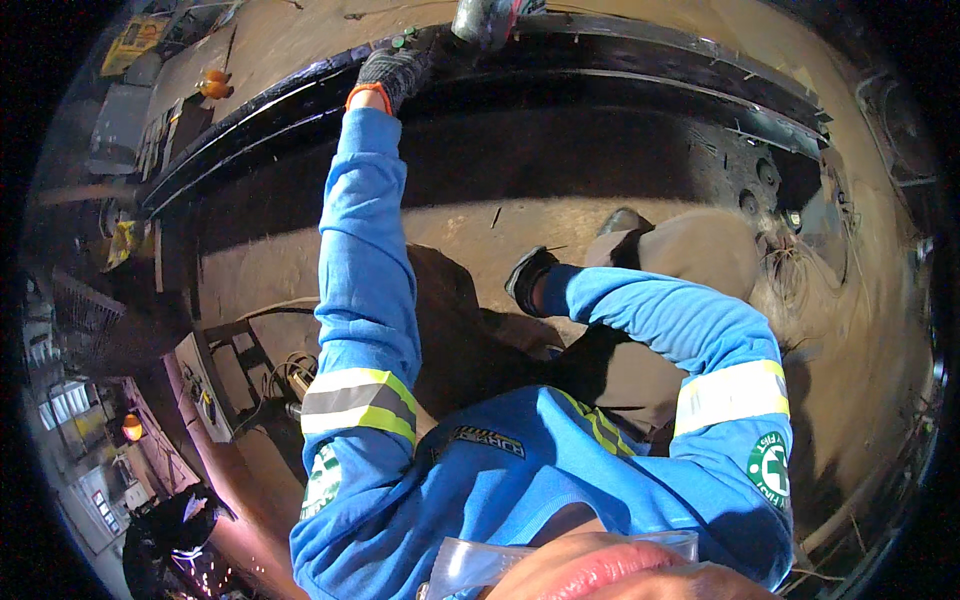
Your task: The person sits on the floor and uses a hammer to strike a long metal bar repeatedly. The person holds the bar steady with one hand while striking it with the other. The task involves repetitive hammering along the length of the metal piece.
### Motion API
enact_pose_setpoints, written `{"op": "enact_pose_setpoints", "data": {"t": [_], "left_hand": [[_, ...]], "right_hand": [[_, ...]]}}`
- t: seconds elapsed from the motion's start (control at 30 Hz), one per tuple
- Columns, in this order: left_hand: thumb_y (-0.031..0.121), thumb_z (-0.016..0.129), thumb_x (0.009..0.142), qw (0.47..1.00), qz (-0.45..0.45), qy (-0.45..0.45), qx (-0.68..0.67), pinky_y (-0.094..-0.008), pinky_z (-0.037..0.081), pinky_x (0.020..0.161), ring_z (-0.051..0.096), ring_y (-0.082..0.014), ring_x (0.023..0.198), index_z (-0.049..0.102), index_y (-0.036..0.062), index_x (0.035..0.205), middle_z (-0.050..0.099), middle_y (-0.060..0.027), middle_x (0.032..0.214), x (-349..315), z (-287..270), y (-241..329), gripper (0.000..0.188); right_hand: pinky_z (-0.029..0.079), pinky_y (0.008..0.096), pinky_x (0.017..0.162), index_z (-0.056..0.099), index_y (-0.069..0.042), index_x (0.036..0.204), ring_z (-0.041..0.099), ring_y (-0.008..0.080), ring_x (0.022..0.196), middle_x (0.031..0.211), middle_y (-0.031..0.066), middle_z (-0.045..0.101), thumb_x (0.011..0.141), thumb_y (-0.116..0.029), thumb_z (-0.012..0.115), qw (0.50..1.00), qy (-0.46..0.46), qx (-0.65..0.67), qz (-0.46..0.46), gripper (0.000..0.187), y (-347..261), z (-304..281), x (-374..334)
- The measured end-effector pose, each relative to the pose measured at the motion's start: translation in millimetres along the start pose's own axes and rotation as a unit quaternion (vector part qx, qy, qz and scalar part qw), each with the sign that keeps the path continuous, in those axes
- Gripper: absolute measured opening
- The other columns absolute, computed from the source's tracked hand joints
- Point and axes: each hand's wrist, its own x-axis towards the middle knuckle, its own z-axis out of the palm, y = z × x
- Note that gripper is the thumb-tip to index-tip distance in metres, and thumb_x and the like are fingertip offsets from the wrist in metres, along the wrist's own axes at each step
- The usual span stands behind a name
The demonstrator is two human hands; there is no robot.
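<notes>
My left hand (393, 78), in a dark knitted glove with an orange cuff, reaches out to the far edge of a long dark steel beam (620, 105). Its fingers curl over something there that I cannot make out. Two small green spots show just beyond the fingers. Right beside it is a grey rounded object (484, 22) with a pinkish edge, cut off by the top of the view. My right hand (530, 280), also gloved, is held close to my knees with its fingers curled. A thin dark sliver sticks out by it; what it grips is hidden.
An orange object (215, 84) lies on the floor beyond the beam at left. Loose cables (790, 270) lie at right, near round dark parts on the floor. A box with tools (205, 390) stands at left. Sparks fly at lower left beside a dark shape.
</notes>
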Motion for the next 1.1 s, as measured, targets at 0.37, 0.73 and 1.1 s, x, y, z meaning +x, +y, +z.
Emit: {"op": "enact_pose_setpoints", "data": {"t": [0.37, 0.73, 1.1], "left_hand": [[0.015, 0.043, 0.086, 0.980, -0.148, 0.093, 0.100, -0.0374, 0.049, 0.075, 0.061, -0.0305, 0.090, 0.061, 0.0084, 0.102, 0.063, -0.0143, 0.099, -25, -18, -122, 0.025], [0.042, 0.053, 0.077, 0.870, -0.370, 0.321, 0.053, -0.0424, 0.046, 0.077, 0.059, -0.0379, 0.090, 0.066, 0.0030, 0.085, 0.063, -0.0220, 0.091, -83, -60, -140, 0.041], [0.046, 0.047, 0.087, 0.893, -0.330, 0.280, -0.120, -0.0379, 0.045, 0.077, 0.058, -0.0344, 0.094, 0.059, 0.0069, 0.112, 0.063, -0.0176, 0.099, -84, -53, -123, 0.047]], "right_hand": [[0.044, 0.0432, 0.057, 0.067, -0.010, 0.083, 0.064, 0.0274, 0.076, 0.081, 0.0111, 0.066, 0.068, -0.019, 0.057, 0.996, -0.052, -0.069, -0.006, 0.020, -11, -23, -4], [0.045, 0.0437, 0.072, 0.062, -0.010, 0.099, 0.060, 0.0310, 0.091, 0.098, 0.0129, 0.063, 0.070, -0.017, 0.058, 0.990, -0.130, -0.038, 0.029, 0.031, -13, -45, -9], [0.039, 0.0459, 0.086, 0.061, -0.013, 0.106, 0.055, 0.0285, 0.102, 0.108, 0.0110, 0.060, 0.077, -0.025, 0.055, 0.999, -0.006, -0.017, 0.047, 0.032, -51, -92, -17]]}}
